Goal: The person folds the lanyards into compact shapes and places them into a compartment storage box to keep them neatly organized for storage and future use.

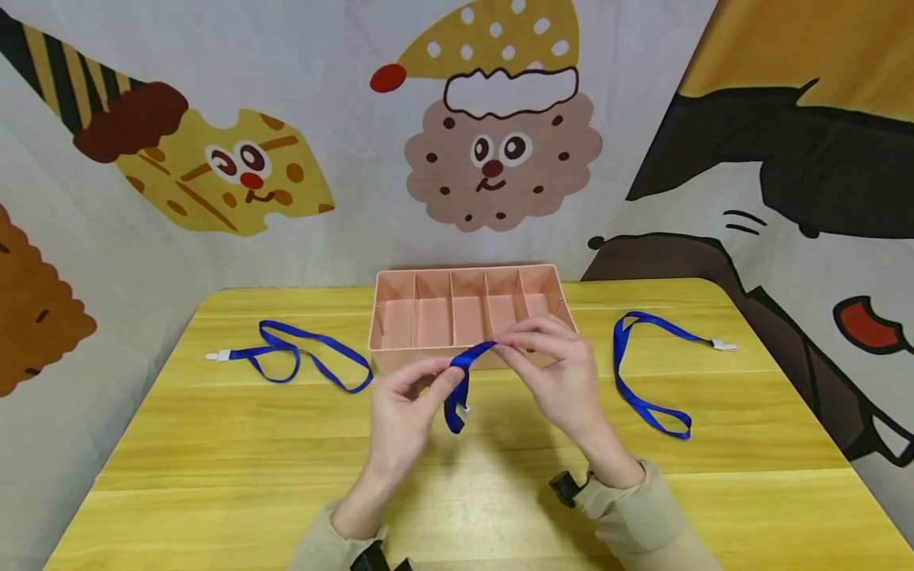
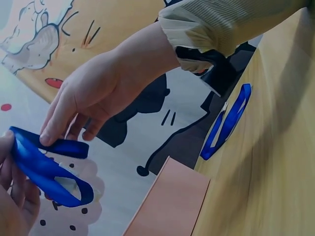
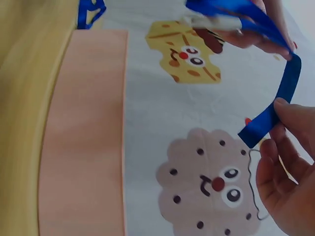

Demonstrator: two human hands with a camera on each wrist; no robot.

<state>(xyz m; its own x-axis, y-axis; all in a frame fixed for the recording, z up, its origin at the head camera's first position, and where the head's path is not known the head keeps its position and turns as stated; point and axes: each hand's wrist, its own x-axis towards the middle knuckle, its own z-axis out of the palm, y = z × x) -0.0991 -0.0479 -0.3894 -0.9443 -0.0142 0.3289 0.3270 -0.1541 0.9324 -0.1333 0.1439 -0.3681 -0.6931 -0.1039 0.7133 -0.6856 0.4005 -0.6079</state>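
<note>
Left hand (image 1: 402,416) and right hand (image 1: 560,377) pinch blue lanyard (image 1: 462,384), likely light, limp, slick; best held by flat folds.

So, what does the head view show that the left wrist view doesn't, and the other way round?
Only the head view shows the lanyard left of the box, with its white clip, the box's inner compartments and the cheese print.

Only the left wrist view shows a pale outlined drawing on the backdrop, in its upper left corner.

Both show the left hand and right hand, the held blue lanyard, the lanyard right of the box, the pink box and the table.
</note>
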